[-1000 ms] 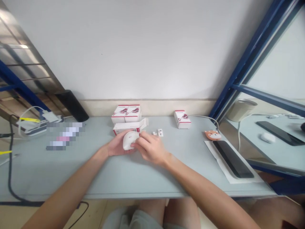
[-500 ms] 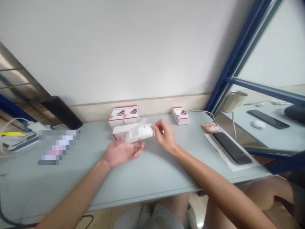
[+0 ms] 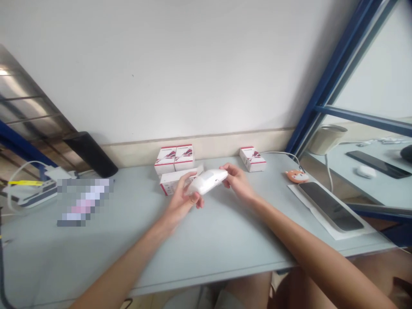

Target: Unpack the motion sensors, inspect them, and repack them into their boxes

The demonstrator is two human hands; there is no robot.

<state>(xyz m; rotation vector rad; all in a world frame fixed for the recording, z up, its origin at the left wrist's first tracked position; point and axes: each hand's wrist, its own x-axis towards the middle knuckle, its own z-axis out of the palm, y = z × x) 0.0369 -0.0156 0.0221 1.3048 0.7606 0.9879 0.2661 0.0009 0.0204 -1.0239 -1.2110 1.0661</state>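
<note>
The head-worn camera looks forward and down from behind the near edge of the table (image 3: 231, 253), facing the wall (image 3: 161, 73), with the left hand (image 3: 182, 204) and right hand (image 3: 238, 182) close in, mid-frame.

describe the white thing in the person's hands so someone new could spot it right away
On the pale grey table below the wall, find where the left hand and right hand meet. Between them is a rounded white plastic object. Unlike the square, red-marked boxes behind it, it is smooth, curved and lifted off the table.
</note>
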